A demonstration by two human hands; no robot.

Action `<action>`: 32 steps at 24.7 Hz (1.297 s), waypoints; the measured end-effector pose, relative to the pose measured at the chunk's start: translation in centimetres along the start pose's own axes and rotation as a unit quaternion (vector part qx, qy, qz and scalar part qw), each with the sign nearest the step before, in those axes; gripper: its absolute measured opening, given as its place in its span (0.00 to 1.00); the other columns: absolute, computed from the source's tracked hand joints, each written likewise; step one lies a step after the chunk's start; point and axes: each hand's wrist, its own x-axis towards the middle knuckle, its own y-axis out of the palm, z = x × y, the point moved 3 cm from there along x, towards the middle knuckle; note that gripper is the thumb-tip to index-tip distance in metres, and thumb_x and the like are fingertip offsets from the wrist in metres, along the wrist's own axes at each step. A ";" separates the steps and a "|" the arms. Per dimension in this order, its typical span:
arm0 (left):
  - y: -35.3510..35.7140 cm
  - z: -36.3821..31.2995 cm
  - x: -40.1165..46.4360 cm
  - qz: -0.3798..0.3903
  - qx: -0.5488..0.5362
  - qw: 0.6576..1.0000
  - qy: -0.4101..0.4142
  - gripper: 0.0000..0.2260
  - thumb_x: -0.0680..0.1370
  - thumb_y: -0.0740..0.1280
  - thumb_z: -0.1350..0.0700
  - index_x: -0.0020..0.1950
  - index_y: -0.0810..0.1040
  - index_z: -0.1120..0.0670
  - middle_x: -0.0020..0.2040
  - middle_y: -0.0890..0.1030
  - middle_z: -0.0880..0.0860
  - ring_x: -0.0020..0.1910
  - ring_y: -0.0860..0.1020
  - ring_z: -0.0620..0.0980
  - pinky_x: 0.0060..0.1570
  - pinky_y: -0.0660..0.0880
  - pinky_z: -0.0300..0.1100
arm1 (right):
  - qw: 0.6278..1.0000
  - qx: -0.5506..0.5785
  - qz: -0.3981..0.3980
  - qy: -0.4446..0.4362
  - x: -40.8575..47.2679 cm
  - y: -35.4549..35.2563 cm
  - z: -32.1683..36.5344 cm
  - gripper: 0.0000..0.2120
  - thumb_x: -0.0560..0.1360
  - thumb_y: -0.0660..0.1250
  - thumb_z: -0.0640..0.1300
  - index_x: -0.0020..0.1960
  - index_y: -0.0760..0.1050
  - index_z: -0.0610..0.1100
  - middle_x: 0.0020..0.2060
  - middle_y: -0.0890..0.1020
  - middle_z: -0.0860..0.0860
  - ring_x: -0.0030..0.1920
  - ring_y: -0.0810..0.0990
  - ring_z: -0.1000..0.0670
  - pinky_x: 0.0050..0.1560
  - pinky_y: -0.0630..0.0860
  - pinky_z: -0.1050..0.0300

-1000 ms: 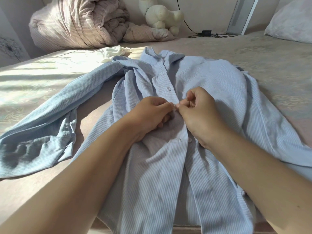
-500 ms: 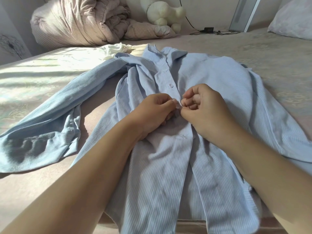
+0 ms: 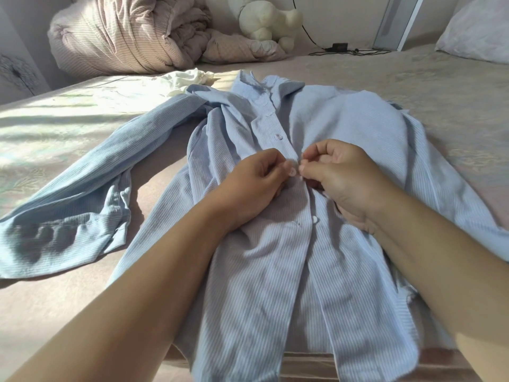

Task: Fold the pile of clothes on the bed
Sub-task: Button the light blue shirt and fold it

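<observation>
Bed (image 3: 413,86) in pinkish cover, sunlit at left, bare stretches to left and right of the shirt; quilt (image 3: 124,37), plush toy (image 3: 268,20), pillow (image 3: 479,28) and cable (image 3: 349,51) along the far edge, white cloth (image 3: 190,78) near the collar. Shirt (image 3: 275,271), blue striped, front up at centre, hem over the near edge, one sleeve (image 3: 91,188) flung left. Left hand (image 3: 256,186) and right hand (image 3: 344,177), fingers curled, pinch the placket at a button (image 3: 292,172).
</observation>
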 end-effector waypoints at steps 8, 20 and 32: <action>-0.4 -1.2 -0.5 -0.049 0.129 0.990 -0.023 0.13 0.80 0.61 0.49 0.41 0.75 0.55 0.32 0.76 0.49 0.30 0.72 0.44 0.35 0.70 0.39 | 0.996 -0.071 -0.047 -0.029 -0.8 -0.1 1.1 0.11 0.72 0.70 0.34 0.42 0.71 0.47 0.38 0.77 0.47 0.38 0.75 0.50 0.48 0.76 0.53; 0.8 -4.1 -8.7 -0.130 0.261 0.956 -0.019 0.07 0.76 0.65 0.53 0.52 0.78 0.51 0.47 0.79 0.46 0.49 0.76 0.47 0.46 0.68 0.38 | 0.894 -0.436 -0.023 -0.098 -9.6 -1.4 2.4 0.06 0.71 0.72 0.48 0.45 0.81 0.47 0.45 0.76 0.53 0.48 0.75 0.50 0.47 0.67 0.60; -0.7 -3.7 -7.5 -0.116 0.055 0.981 -0.144 0.14 0.71 0.66 0.56 0.28 0.71 0.62 0.25 0.66 0.58 0.25 0.65 0.50 0.28 0.65 0.42 | 0.870 -0.492 0.008 -0.032 -8.2 0.0 2.6 0.10 0.76 0.65 0.49 0.39 0.74 0.45 0.28 0.70 0.51 0.31 0.70 0.49 0.28 0.61 0.61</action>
